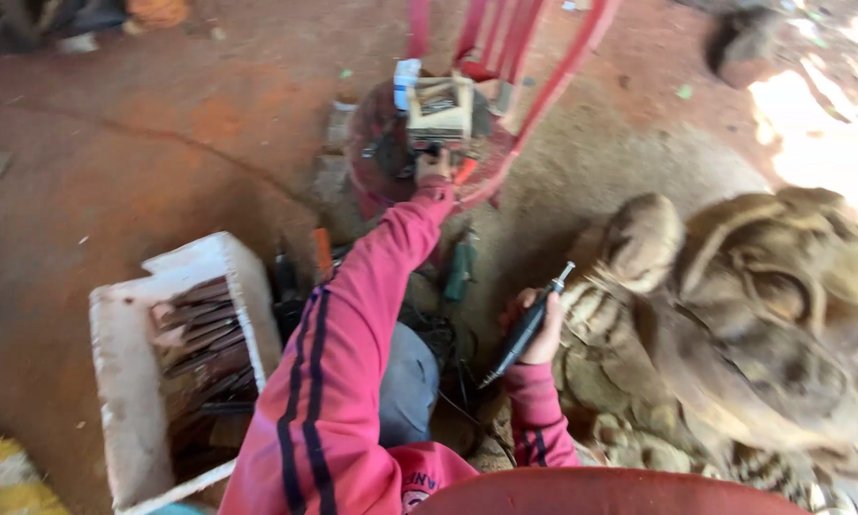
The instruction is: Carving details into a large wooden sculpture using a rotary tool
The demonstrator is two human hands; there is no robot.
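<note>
My left hand reaches far forward in a pink sleeve and touches a dark part at the front of a boxy cream-coloured machine that sits on a red plastic chair. My right hand is closed around a black pen-shaped rotary tool, its metal tip pointing up and to the right. The tip is close to a large carved wooden sculpture with grooved, curling forms on my right.
A white foam box with several dark chisels lies on the dirt floor at the left. Loose hand tools lie on the ground between my arms. A red curved rim shows at the bottom edge.
</note>
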